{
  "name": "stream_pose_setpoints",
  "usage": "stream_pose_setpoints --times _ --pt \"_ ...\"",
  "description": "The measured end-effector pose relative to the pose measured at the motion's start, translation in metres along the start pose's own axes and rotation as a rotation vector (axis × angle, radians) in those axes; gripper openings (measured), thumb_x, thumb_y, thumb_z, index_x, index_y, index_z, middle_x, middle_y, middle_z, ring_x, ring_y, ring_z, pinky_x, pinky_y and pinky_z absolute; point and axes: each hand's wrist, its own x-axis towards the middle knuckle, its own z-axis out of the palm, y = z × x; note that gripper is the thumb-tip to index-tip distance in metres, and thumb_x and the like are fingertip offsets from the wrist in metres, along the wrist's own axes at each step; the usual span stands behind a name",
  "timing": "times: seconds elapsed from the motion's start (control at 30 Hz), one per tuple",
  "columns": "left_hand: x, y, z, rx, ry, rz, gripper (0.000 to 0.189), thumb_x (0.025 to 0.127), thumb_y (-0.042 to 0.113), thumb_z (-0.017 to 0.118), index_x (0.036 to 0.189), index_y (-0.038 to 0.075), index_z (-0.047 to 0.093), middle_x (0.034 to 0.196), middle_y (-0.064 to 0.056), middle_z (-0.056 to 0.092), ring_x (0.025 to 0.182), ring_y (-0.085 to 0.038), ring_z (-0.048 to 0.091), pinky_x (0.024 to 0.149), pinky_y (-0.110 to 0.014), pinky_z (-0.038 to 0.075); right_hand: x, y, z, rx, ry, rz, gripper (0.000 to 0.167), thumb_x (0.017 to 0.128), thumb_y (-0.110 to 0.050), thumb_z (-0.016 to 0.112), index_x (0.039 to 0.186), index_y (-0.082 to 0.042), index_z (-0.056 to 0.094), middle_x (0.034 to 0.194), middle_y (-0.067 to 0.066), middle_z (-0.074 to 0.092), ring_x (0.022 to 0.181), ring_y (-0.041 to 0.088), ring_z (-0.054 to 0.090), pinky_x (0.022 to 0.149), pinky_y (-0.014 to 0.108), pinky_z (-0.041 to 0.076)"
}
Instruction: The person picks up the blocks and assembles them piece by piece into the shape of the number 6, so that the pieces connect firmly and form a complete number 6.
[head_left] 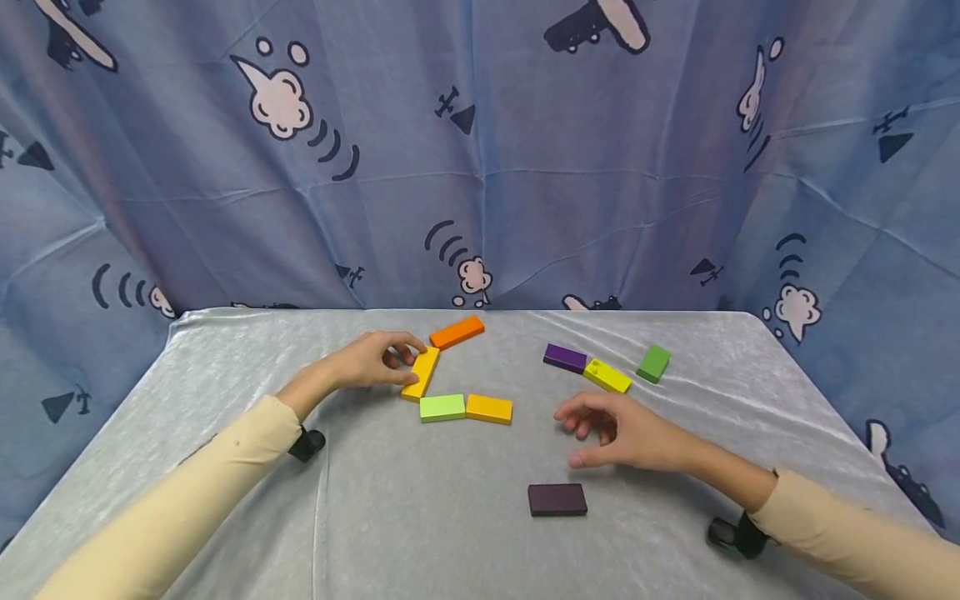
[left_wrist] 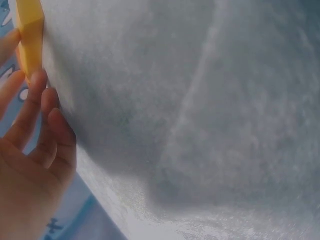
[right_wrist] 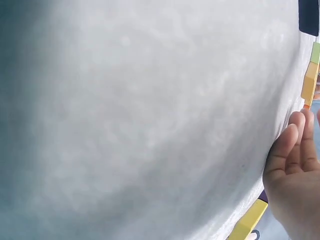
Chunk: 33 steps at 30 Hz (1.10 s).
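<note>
My left hand (head_left: 372,360) pinches a long yellow block (head_left: 422,372) by its two ends, thumb at the near end and forefinger at the far one. In the left wrist view the same yellow block (left_wrist: 32,37) shows at the upper left, by the fingertips. An orange block (head_left: 457,332) lies just beyond it. Close to its near end is a light green block (head_left: 442,408), end to end with an amber block (head_left: 489,409). Over the right side of the table, my right hand (head_left: 626,429) has loosely bent fingers with nothing between them.
Beyond the right hand a purple block (head_left: 565,358) meets a bright yellow block (head_left: 607,376), with a green block (head_left: 653,364) to their right. A dark brown block (head_left: 557,500) lies nearest the front. Grey cloth (head_left: 390,508) covers the table; a blue patterned curtain (head_left: 570,233) hangs behind.
</note>
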Motion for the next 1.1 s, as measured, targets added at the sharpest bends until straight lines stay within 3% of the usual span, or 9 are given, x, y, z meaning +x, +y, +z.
stream_pose_setpoints --times 0.3,0.5,0.63,0.8,1.1 --pt "0.001 -0.001 0.001 -0.004 -0.006 0.002 0.047 0.093 0.02 0.078 0.136 0.01 0.062 0.113 -0.006 0.066 0.101 -0.022 0.064 0.079 -0.035 0.052 -0.008 0.004 0.004 0.02 -0.042 -0.019 0.056 0.082 -0.017 0.088 0.132 -0.008 0.063 0.111 0.009 0.065 0.096 0.028 0.06 0.07 0.029 0.049" --pt "0.0 -0.001 0.001 0.0 -0.001 0.006 0.047 0.093 0.02 0.078 0.136 0.01 0.062 0.112 -0.005 0.066 0.1 -0.022 0.064 0.081 -0.036 0.052 -0.014 0.002 0.008 0.04 -0.038 -0.06 0.055 0.083 -0.015 0.087 0.133 -0.008 0.063 0.11 0.009 0.065 0.093 0.028 0.058 0.069 0.031 0.049" --pt "0.001 0.0 0.001 0.008 0.001 0.0 0.047 0.093 0.02 0.078 0.136 0.011 0.062 0.112 -0.004 0.066 0.099 -0.021 0.063 0.081 -0.036 0.052 -0.018 -0.001 0.014 0.043 -0.028 -0.046 0.054 0.083 -0.016 0.087 0.131 -0.01 0.064 0.109 0.007 0.066 0.09 0.026 0.058 0.068 0.031 0.049" --pt "0.003 0.001 0.001 0.013 0.001 -0.017 0.047 0.093 0.022 0.078 0.135 0.011 0.063 0.11 -0.004 0.066 0.097 -0.021 0.062 0.08 -0.035 0.051 -0.024 -0.008 0.023 0.033 0.014 -0.027 0.052 0.082 -0.02 0.089 0.128 -0.013 0.066 0.109 0.005 0.066 0.09 0.025 0.058 0.069 0.031 0.049" --pt "0.003 0.002 0.001 0.023 0.0 -0.03 0.047 0.093 0.023 0.079 0.135 0.01 0.063 0.111 -0.005 0.066 0.098 -0.022 0.063 0.081 -0.036 0.052 -0.033 -0.012 0.043 -0.007 0.144 -0.076 0.047 0.078 -0.026 0.091 0.119 -0.015 0.07 0.106 0.0 0.066 0.09 0.02 0.058 0.071 0.03 0.046"
